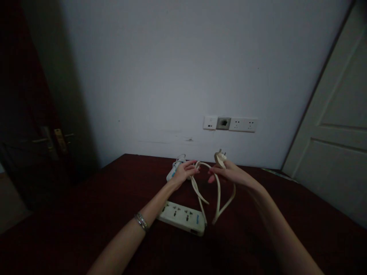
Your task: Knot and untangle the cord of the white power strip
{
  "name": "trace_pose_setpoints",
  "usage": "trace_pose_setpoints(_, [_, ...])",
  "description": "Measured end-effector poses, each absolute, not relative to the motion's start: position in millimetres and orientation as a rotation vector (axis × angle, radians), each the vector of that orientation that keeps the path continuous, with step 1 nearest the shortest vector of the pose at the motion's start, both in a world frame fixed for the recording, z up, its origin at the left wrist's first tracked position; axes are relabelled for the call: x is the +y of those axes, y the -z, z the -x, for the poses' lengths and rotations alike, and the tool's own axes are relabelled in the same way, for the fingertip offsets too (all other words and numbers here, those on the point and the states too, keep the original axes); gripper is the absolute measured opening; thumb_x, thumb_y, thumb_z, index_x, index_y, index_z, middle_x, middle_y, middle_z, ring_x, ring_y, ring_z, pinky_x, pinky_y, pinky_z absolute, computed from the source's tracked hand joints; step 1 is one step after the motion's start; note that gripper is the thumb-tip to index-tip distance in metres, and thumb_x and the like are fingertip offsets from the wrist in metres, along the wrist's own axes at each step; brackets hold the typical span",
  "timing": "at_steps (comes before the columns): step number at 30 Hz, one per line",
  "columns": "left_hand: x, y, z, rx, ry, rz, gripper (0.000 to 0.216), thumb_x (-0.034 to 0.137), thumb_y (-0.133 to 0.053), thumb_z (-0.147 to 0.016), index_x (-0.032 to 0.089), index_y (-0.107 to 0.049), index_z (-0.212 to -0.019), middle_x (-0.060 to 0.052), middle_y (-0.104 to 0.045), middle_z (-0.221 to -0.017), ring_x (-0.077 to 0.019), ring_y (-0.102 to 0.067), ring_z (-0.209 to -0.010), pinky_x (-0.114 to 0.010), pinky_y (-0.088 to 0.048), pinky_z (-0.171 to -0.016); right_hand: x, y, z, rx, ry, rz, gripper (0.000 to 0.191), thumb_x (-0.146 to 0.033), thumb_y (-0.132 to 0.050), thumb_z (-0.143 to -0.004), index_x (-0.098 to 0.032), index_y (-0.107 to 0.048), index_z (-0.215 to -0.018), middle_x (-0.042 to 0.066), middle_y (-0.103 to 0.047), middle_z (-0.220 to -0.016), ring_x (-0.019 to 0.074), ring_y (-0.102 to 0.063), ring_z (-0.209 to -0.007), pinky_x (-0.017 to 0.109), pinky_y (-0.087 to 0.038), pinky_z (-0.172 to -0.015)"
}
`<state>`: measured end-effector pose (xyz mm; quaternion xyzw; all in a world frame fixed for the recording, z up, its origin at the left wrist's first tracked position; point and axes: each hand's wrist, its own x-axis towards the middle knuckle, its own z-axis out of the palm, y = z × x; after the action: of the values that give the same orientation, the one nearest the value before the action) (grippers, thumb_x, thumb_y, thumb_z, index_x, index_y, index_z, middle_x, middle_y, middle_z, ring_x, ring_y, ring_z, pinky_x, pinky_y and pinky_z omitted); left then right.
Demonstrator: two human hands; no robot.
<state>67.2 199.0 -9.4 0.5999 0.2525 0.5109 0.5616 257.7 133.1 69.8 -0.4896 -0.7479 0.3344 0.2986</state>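
Note:
A white power strip [182, 217] lies on the dark red tabletop, its cord [218, 193] rising in loose loops from the right end. My left hand [183, 172], with a bracelet on the wrist, is closed on the cord, thumb and fingers around the loops. My right hand [225, 173] grips the cord between thumb and fingers. The plug [220, 158] sticks up at the top of this hand, prongs toward the wall. Behind my left hand lies a second white device [172, 172] with its own thin cord, partly hidden.
The dark red table [123, 198] meets a pale wall. On the wall are a grey socket plate [223, 123] and white outlets [243, 125]. A white door [338, 114] stands at the right, a dark door with a metal handle [60, 141] at the left.

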Motion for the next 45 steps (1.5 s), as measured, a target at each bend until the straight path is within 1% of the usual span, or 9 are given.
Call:
trace_pose_setpoints(3, [198,4,-63,0.654,-1.195,-1.472,0.049,0.029,-0.077,-0.059,0.013,-0.066,-0.103,-0.012,-0.068,-0.097,-0.0197,-0.064,-0.082,-0.033,-0.046,-0.078,138,-67,-263,-1.931,-0.847,1.354,0.032,-0.041,-0.056,-0.073,-0.013,-0.064,-0.06,0.003,-0.054,-0.053,0.0095,-0.038,-0.047,0.024,-0.029,-0.048])
trace_pose_setpoints(7, [197,0,-57,0.636,-1.164,-1.525,0.051,0.029,-0.078,-0.058,0.014,-0.066,-0.105,-0.011,-0.067,-0.096,-0.0207,-0.063,-0.082,-0.037,-0.047,-0.079,144,-63,-267,-1.726,-0.908,1.382,0.023,-0.036,-0.059,-0.071,-0.015,-0.067,-0.073,0.001,-0.05,-0.053,0.0098,-0.04,-0.049,0.023,-0.028,-0.047])
trace_pose_setpoints(14, [189,-18,-51,0.579,-1.068,-1.706,0.057,0.025,-0.079,-0.055,0.015,-0.064,-0.11,-0.01,-0.067,-0.093,-0.0218,-0.062,-0.086,-0.045,-0.044,-0.085,135,-71,-274,-1.752,-0.903,1.312,0.028,-0.04,-0.06,-0.068,-0.015,-0.07,-0.073,-0.001,-0.043,-0.049,0.011,-0.037,-0.05,0.026,-0.028,-0.05])
trace_pose_setpoints(21, [181,-26,-51,0.614,-1.111,-1.985,0.057,0.027,-0.079,-0.057,0.02,-0.064,-0.111,-0.011,-0.062,-0.115,-0.0247,-0.055,-0.108,-0.042,-0.038,-0.097,123,-80,-274,-1.792,-0.888,1.315,0.026,-0.042,-0.062,-0.066,-0.017,-0.069,-0.068,0.001,-0.048,-0.052,0.0119,-0.039,-0.051,0.027,-0.029,-0.05])
trace_pose_setpoints(25, [175,-31,-54,0.635,-1.141,-2.117,0.057,0.031,-0.078,-0.058,0.018,-0.064,-0.112,-0.012,-0.063,-0.111,-0.0249,-0.057,-0.103,-0.039,-0.041,-0.092,123,-80,-275,-1.806,-0.903,1.316,0.025,-0.039,-0.061,-0.066,-0.016,-0.069,-0.07,0.0,-0.046,-0.05,0.0107,-0.037,-0.049,0.026,-0.027,-0.049])
trace_pose_setpoints(32, [161,-39,-62,0.636,-1.208,-2.303,0.057,0.032,-0.077,-0.06,0.014,-0.063,-0.112,-0.01,-0.066,-0.095,-0.02,-0.058,-0.083,-0.031,-0.045,-0.075,128,-75,-272,-1.805,-0.988,1.28,0.028,-0.042,-0.061,-0.066,-0.015,-0.067,-0.07,-0.001,-0.044,-0.051,0.0104,-0.037,-0.051,0.025,-0.026,-0.049])
trace_pose_setpoints(37, [150,-43,-68,0.601,-1.219,-2.329,0.057,0.032,-0.076,-0.062,0.017,-0.062,-0.115,-0.009,-0.065,-0.098,-0.0201,-0.057,-0.084,-0.032,-0.045,-0.076,126,-73,-263,-1.752,-1.067,1.248,0.029,-0.044,-0.063,-0.062,-0.015,-0.061,-0.066,-0.004,-0.037,-0.049,0.0088,-0.031,-0.048,0.026,-0.024,-0.048])
trace_pose_setpoints(40, [146,-45,-69,0.608,-1.207,-2.315,0.058,0.031,-0.077,-0.062,0.018,-0.061,-0.116,-0.009,-0.065,-0.099,-0.0197,-0.058,-0.083,-0.032,-0.045,-0.075,128,-70,-259,-1.744,-1.077,1.199,0.032,-0.046,-0.065,-0.061,-0.015,-0.058,-0.064,-0.003,-0.038,-0.051,0.0081,-0.03,-0.048,0.025,-0.024,-0.047])
trace_pose_setpoints(45, [153,-40,-68,0.662,-1.202,-2.215,0.055,0.029,-0.076,-0.062,0.017,-0.062,-0.114,-0.008,-0.066,-0.096,-0.0191,-0.058,-0.08,-0.029,-0.047,-0.069,131,-66,-257,-1.888,-0.988,1.127,0.04,-0.053,-0.057,-0.072,-0.016,-0.051,-0.057,-0.002,-0.043,-0.052,0.008,-0.036,-0.049,0.024,-0.03,-0.049])
